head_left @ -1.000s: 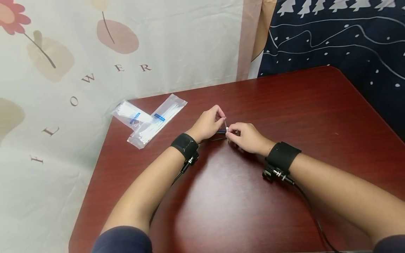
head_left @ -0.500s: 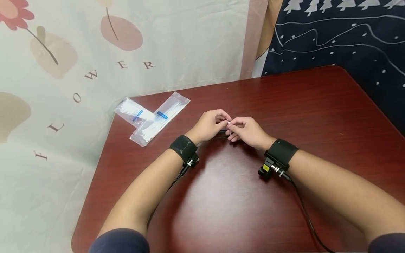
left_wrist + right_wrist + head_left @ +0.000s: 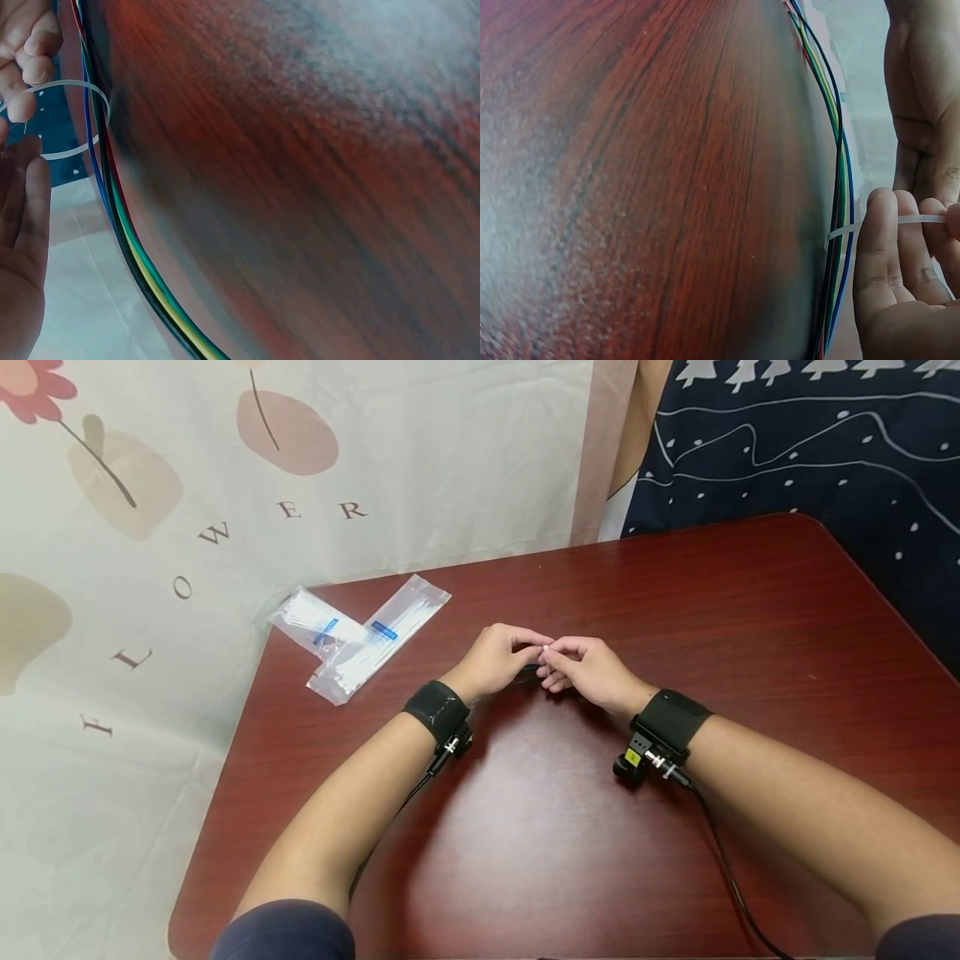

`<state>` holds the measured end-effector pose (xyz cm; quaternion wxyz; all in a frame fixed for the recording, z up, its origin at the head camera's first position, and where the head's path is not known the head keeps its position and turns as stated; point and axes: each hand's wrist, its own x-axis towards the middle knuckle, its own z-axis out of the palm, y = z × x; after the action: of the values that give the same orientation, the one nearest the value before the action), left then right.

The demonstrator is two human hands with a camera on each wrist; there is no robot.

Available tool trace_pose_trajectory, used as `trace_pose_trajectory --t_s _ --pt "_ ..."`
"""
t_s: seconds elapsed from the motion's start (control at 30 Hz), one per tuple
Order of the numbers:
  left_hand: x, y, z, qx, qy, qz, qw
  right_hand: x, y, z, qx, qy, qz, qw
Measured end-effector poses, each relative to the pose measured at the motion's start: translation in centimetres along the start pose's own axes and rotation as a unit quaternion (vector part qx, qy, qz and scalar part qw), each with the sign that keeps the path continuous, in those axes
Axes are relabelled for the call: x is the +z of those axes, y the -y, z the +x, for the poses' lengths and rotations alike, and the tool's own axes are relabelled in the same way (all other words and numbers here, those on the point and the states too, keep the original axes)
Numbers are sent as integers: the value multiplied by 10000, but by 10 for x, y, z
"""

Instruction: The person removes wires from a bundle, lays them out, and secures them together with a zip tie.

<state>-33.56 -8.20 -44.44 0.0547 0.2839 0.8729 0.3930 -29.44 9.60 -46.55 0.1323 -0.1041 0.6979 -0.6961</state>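
A white cable tie [image 3: 109, 112] makes a wide loop around a bundle of thin coloured wires [image 3: 124, 232], with slack inside it. My left hand [image 3: 495, 658] and right hand [image 3: 592, 672] meet at the fingertips over the table. Between them shows the small white head of the tie. The right thumb and forefinger pinch the tie there, while the other right fingers curl below. The left thumb and forefinger pinch the tie at the same spot; their tips are partly hidden. In the right wrist view the ribbed strap of the cable tie [image 3: 844, 230] passes behind the right fingers.
Two clear bags of white cable ties [image 3: 378, 635] lie overlapping at the back left of the dark red table [image 3: 720, 610]. A patterned curtain [image 3: 450, 460] hangs behind the table. A black cable [image 3: 720, 852] runs from the right wrist camera.
The hands were slightly apart a second ago, with the strap stretched between them. The right hand has risen a little and the fingertips have come together at the tie's head.
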Motion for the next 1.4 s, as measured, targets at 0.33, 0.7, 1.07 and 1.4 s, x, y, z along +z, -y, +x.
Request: trace_pose_trajectory --t_s 0.33,0.7,1.07,1.4 --pt "2 2 0 229 -63 93 9997 0 -3 0 85 -71 225 9997" --pt "4 2 1 294 -122 175 9993 -2 -4 -2 137 -59 353 9993" --pt "4 0 3 254 -40 230 9994 -1 -2 -3 131 -124 398 9990" --pt "5 -3 -1 356 11 -304 9989 -1 -3 1 339 -283 107 9990"
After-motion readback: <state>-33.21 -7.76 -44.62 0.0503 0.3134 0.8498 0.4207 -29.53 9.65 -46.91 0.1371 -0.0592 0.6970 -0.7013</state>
